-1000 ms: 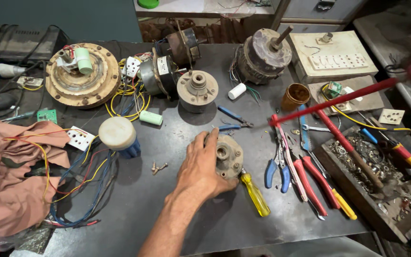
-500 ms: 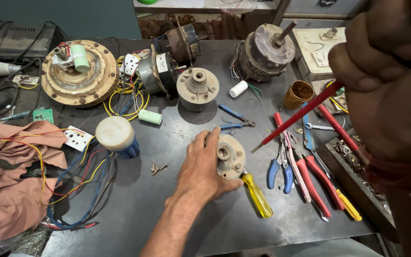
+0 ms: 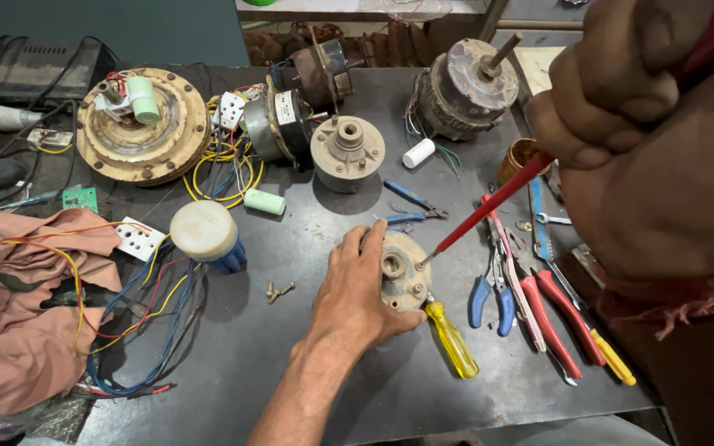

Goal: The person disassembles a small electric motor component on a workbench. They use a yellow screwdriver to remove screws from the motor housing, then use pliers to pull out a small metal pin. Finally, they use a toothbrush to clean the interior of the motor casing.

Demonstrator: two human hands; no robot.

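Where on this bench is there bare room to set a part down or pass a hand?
Bare tabletop lies in front, between the wire tangle and the left hand, apart from two loose screws. A smaller patch sits between the yellow screwdriver and the pliers. The back row of motors and the tool pile on the right are crowded.
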